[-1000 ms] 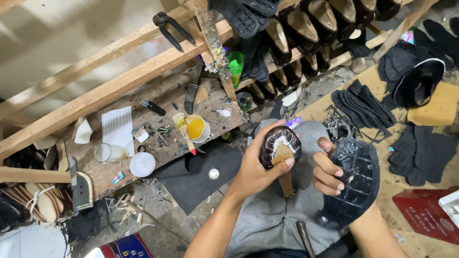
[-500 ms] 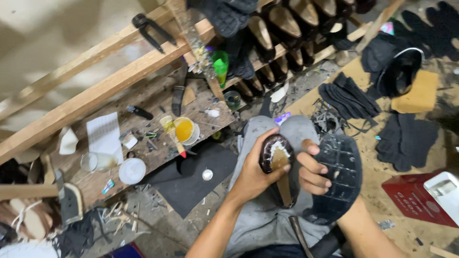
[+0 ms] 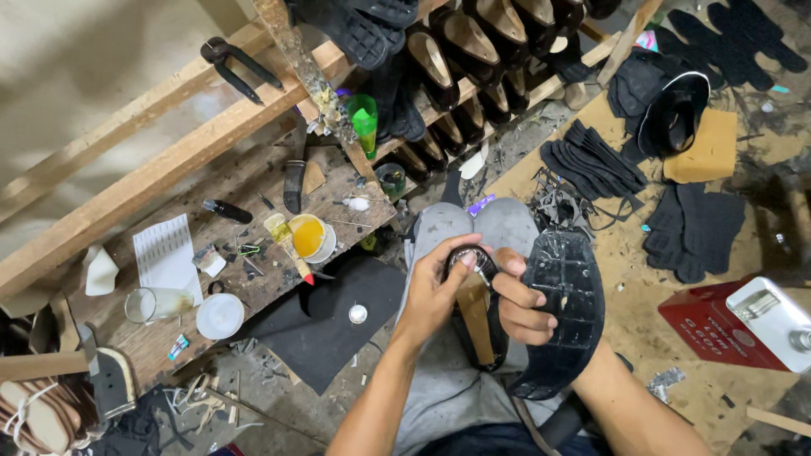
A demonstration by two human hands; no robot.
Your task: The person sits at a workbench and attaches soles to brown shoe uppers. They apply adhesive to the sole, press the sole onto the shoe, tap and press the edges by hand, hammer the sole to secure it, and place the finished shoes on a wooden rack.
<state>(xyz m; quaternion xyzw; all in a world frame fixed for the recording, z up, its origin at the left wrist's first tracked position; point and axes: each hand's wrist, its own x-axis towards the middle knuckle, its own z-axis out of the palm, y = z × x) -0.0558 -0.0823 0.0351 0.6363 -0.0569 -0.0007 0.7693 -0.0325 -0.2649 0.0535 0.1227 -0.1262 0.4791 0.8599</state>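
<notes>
Over my lap, my left hand [image 3: 435, 291] grips the dark toe end of a shoe on a tan wooden last [image 3: 475, 317], fingers curled over its top. My right hand [image 3: 519, 300] holds the same shoe from the right side, fingertips pressed on its edge. A large black rubber piece [image 3: 562, 312] with a ribbed surface lies on my right forearm and knee, just right of the shoe. My grey trouser knees [image 3: 490, 224] show beyond the hands.
A low wooden bench [image 3: 253, 279] on the left carries a cup of yellow glue [image 3: 308, 236] with a brush, a glass [image 3: 152, 304], a white lid [image 3: 220, 315] and paper. Black soles [image 3: 591, 165] lie stacked at right, a red-and-silver can [image 3: 743, 325] farther right, and shoes on lasts [image 3: 456, 59] line the rack.
My view has shifted slightly, so the hands and shoe sit lower in frame. Both hands stay on the shoe, the left thumb now pressing over its toe.
</notes>
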